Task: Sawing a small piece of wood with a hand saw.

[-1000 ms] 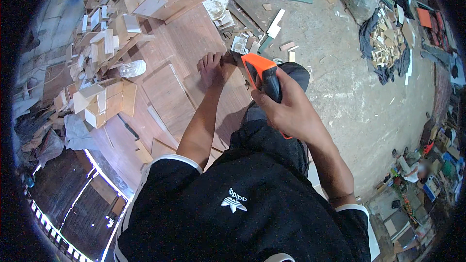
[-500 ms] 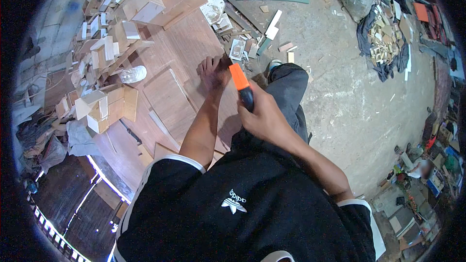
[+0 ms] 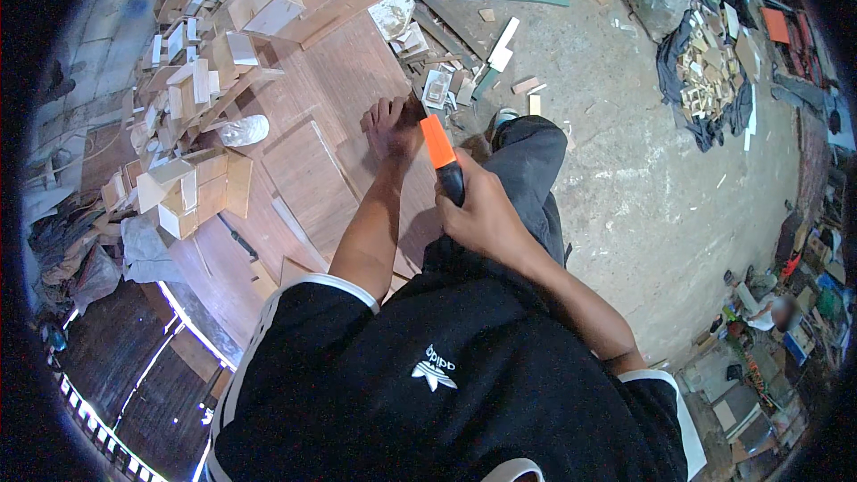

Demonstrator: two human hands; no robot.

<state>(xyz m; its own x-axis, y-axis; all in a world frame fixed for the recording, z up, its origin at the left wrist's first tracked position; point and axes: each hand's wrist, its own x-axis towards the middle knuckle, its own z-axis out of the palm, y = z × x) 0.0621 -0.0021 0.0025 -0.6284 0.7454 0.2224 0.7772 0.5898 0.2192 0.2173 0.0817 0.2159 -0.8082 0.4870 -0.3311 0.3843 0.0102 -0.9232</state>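
My right hand (image 3: pixel 475 205) is shut on the orange and black handle (image 3: pixel 440 145) of a hand saw. The dark blade (image 3: pixel 420 107) points away from me, mostly hidden behind the handle. My left hand (image 3: pixel 391 129) rests just left of the blade, fingers apart and slightly bent on the wooden board surface (image 3: pixel 344 80); whether a small piece lies under the fingertips I cannot tell. My bent right leg (image 3: pixel 531 152) in dark trousers is beside the saw.
Wooden box pieces (image 3: pixel 201 192) and stacked offcuts crowd the left, beside a clear bundle (image 3: pixel 243 129). Scraps (image 3: pixel 500 49) lie ahead on the concrete floor (image 3: pixel 661 214). A black sheet of offcuts (image 3: pixel 710 76) is at the right; another person (image 3: pixel 768 312) is at lower right.
Since a second ago my right hand and the saw have drawn back to the left and turned, showing the handle's top edge-on; little differs from half a second ago. My left hand stays put.
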